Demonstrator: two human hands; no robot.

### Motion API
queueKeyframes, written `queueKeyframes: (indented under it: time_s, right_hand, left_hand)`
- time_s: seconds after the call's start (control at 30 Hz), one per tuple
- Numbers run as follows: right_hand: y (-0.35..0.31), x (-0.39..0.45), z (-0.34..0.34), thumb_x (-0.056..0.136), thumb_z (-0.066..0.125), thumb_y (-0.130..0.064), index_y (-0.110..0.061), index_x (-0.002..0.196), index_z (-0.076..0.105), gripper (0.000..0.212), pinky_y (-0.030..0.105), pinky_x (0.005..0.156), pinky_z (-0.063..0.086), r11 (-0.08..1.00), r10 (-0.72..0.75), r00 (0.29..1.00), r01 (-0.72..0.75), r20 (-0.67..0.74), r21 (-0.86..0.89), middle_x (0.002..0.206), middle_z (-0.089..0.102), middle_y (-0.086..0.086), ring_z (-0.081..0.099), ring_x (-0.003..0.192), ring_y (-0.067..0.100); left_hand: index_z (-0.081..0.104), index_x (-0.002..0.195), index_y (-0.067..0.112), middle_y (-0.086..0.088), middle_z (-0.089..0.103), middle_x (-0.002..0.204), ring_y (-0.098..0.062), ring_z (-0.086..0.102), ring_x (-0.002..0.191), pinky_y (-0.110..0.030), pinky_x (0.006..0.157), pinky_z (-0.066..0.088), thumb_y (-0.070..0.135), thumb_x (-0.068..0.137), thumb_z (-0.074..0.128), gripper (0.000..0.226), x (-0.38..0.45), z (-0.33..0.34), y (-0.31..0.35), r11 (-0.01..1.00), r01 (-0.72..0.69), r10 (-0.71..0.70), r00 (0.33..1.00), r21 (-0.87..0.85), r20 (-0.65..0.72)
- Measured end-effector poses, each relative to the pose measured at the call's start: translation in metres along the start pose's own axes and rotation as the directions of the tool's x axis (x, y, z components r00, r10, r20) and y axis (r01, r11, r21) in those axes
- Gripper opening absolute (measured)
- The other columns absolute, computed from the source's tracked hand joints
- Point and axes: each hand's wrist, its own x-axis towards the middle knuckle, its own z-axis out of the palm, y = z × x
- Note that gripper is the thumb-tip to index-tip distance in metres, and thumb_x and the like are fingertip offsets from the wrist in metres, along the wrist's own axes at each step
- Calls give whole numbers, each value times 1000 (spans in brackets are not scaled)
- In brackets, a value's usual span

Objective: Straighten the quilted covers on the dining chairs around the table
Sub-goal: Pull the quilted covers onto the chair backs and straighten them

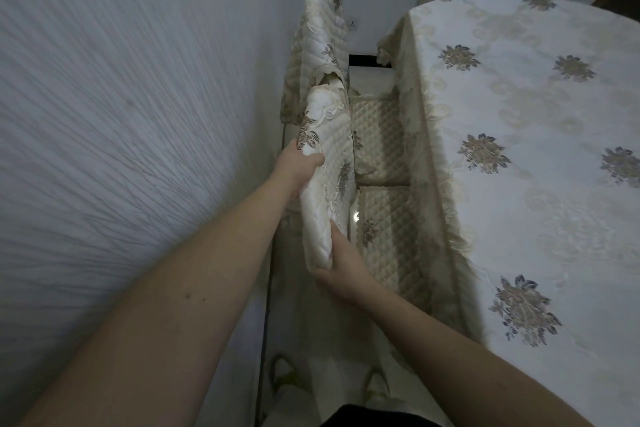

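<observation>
The near chair's quilted cover [327, 163] drapes its backrest between a textured wall [121, 97] on the left and a clothed table [536, 149] on the right. The left hand [299, 163] grips its far top edge; the right hand [341, 269] clutches its near end.

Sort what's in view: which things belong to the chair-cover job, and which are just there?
Job: cream quilted back cover, gripped by left hand and right hand; far chair's cover; quilted seat cushions.

Bystanders: floral tablecloth; grey textured wall.
</observation>
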Motion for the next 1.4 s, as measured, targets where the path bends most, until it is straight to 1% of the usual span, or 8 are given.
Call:
queueKeyframes:
  time_s: [0.13,0.27,0.47,0.77,0.9,1.1,1.23,1.4]
  right_hand:
    - [2,-8,-9,70,66,-24,-31,149,19,92,29,98,43,1000,-12,1000,13,18,-10,140,46,-11,47,124,9]
    - [11,-17,-15,71,67,-22,-33,148,20,91,7,84,37,1000,-31,998,31,53,-4,130,47,-18,48,113,-1]
    - [11,-12,-14,64,63,-34,-31,151,11,101,28,96,43,1000,9,998,-8,61,-15,143,44,-8,47,124,11]
    - [12,-11,-20,71,68,-24,-28,150,17,95,-2,75,29,999,-15,997,18,71,-43,127,45,-15,47,115,6]
    - [8,-16,-21,74,68,-22,-31,151,10,97,1,67,38,999,9,998,-5,66,-50,128,43,-13,44,107,4]
    - [3,-18,-9,66,62,-24,-32,147,22,91,25,99,40,998,12,1000,-11,-7,59,137,44,-13,44,121,6]
    - [3,-20,-8,68,64,-17,-26,137,36,75,10,94,37,998,-15,999,18,-46,68,127,49,-12,48,116,3]
    - [-4,-19,-5,82,67,-30,-18,147,24,79,7,97,27,999,11,995,-5,-103,54,135,41,-12,39,126,4]
  left_hand:
    - [64,110,17,-3,68,104,-21,65,94,-35,85,54,19,67,63,43,-8,5,0,1000,3,-3,1000,18,-9]
    - [63,110,18,-2,68,104,-21,65,94,-35,84,54,23,63,62,48,-17,12,-8,1000,-3,3,1000,0,-17]
    - [60,106,19,-2,65,101,-21,62,92,-31,81,51,16,73,64,33,-9,14,-4,1000,-6,5,1000,-10,-30]
    - [61,101,21,-2,67,101,-22,64,94,-37,86,53,20,69,64,32,-10,14,-6,999,-23,22,999,-27,-29]
    - [61,105,18,-2,65,100,-23,63,96,-33,83,52,11,78,63,27,-11,15,-7,999,-31,30,999,-35,-14]
    - [58,119,14,0,60,104,-19,59,97,-25,78,42,17,83,65,37,-17,13,1,998,-37,39,999,43,-34]
    - [42,136,15,3,55,115,-15,53,102,-26,84,40,27,82,70,62,-36,11,-16,991,-63,69,996,121,-52]
    - [32,144,11,-7,50,136,-27,51,120,-36,100,42,40,76,71,83,-32,9,-25,970,29,-30,1000,243,1]
